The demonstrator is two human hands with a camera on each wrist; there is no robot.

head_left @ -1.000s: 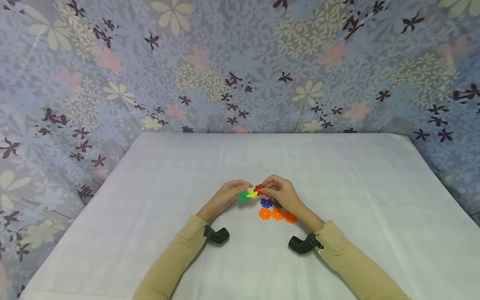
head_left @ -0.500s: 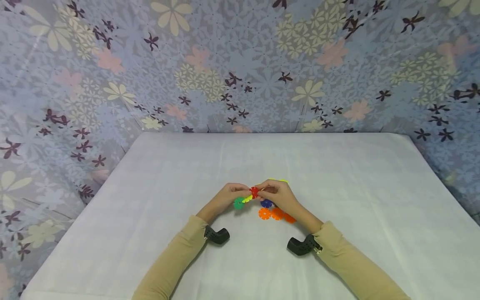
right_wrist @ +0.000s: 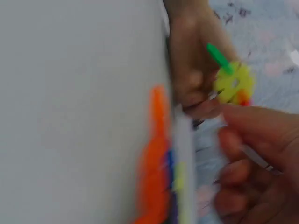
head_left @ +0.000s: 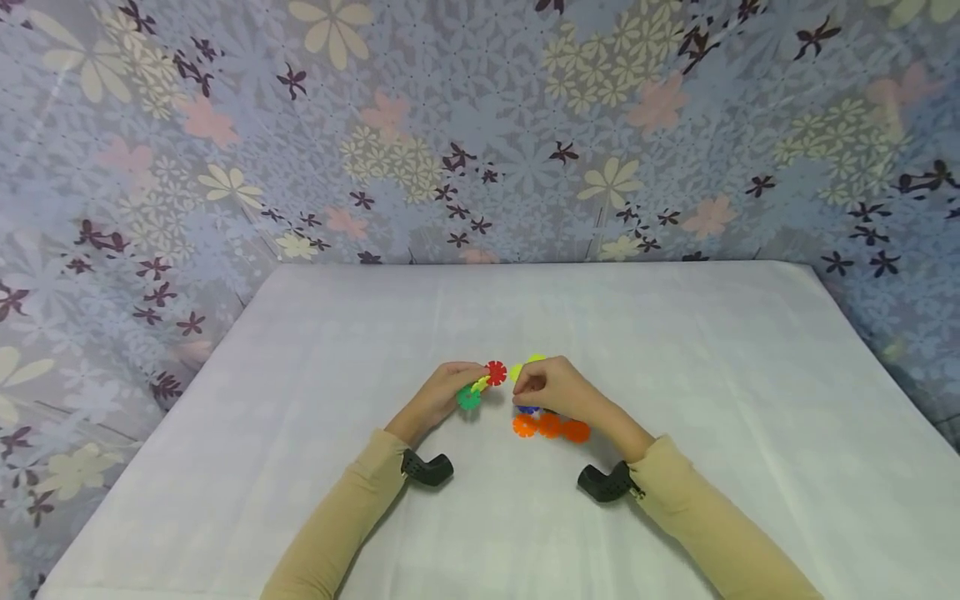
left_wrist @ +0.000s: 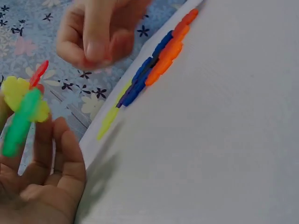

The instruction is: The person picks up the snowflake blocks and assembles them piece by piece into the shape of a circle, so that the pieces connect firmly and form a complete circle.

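- Left hand, centre — pinching joined discs
- Right hand, centre — fingers curled, can't tell if holding anything
- White-covered table, lower frame; floral backdrop, top

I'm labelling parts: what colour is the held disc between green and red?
The disc is yellow, clearest from the right wrist.

White-covered table bearing directly on its surface a cluster of small pieces: three orange notched discs in a row nearest the wearer, with blue pieces and yellow pieces beyond.
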